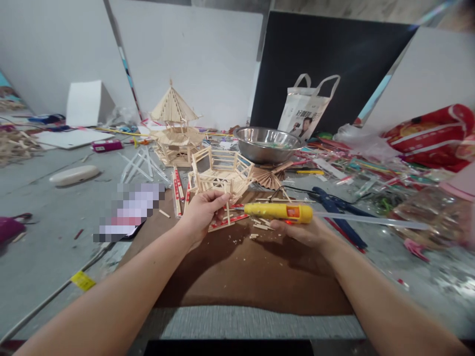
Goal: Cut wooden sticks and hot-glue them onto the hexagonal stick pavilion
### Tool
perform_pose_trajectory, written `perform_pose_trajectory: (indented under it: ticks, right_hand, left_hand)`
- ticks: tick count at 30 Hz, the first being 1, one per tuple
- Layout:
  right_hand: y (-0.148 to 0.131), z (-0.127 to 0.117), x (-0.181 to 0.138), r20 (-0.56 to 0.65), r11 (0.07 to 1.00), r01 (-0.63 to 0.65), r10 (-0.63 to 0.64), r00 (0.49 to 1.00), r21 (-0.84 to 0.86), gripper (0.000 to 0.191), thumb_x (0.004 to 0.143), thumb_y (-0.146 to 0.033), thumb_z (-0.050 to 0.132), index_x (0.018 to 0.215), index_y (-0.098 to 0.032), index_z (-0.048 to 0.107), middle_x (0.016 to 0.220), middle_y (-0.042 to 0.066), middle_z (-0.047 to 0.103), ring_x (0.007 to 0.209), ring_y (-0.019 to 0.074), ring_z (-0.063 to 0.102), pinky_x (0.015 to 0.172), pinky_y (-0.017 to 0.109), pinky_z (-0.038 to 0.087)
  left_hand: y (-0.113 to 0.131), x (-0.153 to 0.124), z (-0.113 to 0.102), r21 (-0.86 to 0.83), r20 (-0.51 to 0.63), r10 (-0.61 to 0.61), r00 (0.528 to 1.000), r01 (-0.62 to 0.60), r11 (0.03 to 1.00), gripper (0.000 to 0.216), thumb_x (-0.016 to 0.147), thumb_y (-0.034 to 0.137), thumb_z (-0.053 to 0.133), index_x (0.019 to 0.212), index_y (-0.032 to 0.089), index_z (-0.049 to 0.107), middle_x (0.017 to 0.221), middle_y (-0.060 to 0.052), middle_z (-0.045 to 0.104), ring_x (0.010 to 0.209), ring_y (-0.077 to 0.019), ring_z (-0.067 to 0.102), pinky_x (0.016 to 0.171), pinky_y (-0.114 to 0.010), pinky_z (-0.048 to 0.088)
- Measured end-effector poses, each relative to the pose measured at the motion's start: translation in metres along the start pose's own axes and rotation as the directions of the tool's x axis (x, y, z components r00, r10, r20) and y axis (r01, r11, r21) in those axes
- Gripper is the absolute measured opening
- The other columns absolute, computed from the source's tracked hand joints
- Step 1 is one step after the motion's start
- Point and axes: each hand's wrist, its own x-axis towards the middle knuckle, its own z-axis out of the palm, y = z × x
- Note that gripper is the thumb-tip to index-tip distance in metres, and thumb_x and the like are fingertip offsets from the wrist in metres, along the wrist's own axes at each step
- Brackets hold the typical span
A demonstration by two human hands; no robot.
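Observation:
In the head view, my left hand (pixel 202 212) pinches a thin wooden stick (pixel 228 217) between thumb and fingers, holding it roughly upright. My right hand (pixel 308 230) is closed around a yellow hot glue gun (pixel 265 211), with a long translucent glue stick (pixel 371 220) sticking out of its back. The gun's nozzle points left, close to the wooden stick; whether they touch I cannot tell. Just behind my left hand stands a railed wooden stick frame (pixel 222 170) with open sides. Short cut stick pieces (pixel 261 225) lie below the gun on a brown board (pixel 237 277).
A finished-looking stick pavilion (pixel 172 126) stands farther back, beside a steel bowl (pixel 267 143). Blue-handled pliers (pixel 334 212) lie at the right, near a clear plastic container (pixel 426 212). A phone (pixel 133 210), partly pixelated, and a cable (pixel 48 301) are on the left.

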Motion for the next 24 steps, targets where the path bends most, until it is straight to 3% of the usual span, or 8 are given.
perform_pose_trajectory:
  ticks: [6,24]
  right_hand:
    - [-0.0004,0.0077,-0.0001,0.079,0.996,0.012,-0.020,0.997,0.090,0.030,0.068,-0.033,0.056,0.096,-0.023,0.058,0.085,0.000,0.063,0.075,0.0152,0.058,0.066,0.027,0.047]
    - [0.0007,0.0094,-0.0001,0.099,0.989,-0.030,0.016,0.995,0.145,0.033,0.068,-0.031,0.056,0.100,-0.020,0.057,0.095,0.003,0.062,0.082,0.0175,0.057,0.071,0.029,0.047]
  left_hand:
    - [0.0011,-0.0008,0.0016,-0.031,0.007,-0.021,1.000,0.021,0.999,0.020,0.063,0.033,0.060,0.066,0.014,0.054,0.038,0.007,0.039,0.032,-0.0030,0.035,0.031,-0.015,0.025]
    - [0.0003,-0.0012,0.0014,-0.027,0.006,-0.038,0.999,0.038,0.999,0.020,0.062,0.033,0.061,0.067,0.014,0.054,0.038,0.007,0.040,0.032,-0.0026,0.035,0.031,-0.015,0.025]
